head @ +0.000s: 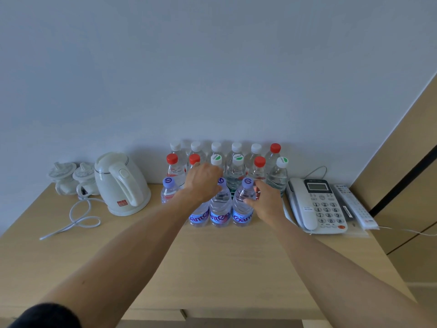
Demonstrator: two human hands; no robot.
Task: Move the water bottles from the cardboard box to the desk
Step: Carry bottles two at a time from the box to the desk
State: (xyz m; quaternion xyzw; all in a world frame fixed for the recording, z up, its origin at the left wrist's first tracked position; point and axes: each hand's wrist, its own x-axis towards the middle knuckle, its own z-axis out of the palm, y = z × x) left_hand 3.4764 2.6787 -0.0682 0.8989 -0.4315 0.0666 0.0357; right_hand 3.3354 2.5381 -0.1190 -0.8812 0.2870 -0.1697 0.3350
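Several water bottles stand in rows on the wooden desk (227,261) against the wall: white-capped ones (236,147) at the back, red-capped ones (172,162) in the middle, purple-capped ones in front. My left hand (203,181) reaches over the front row, its fingers curled over the top of a purple-capped bottle (220,207); a bottle beneath the hand (199,215) is largely hidden. My right hand (264,202) grips the side of the right front bottle (243,204). No cardboard box is in view.
A white electric kettle (120,183) with a coiled cord (78,218) stands to the left, two ceramic lidded cups (68,176) beyond it. A desk phone (316,204) and a remote control (354,204) lie to the right. The desk's front half is bare wood.
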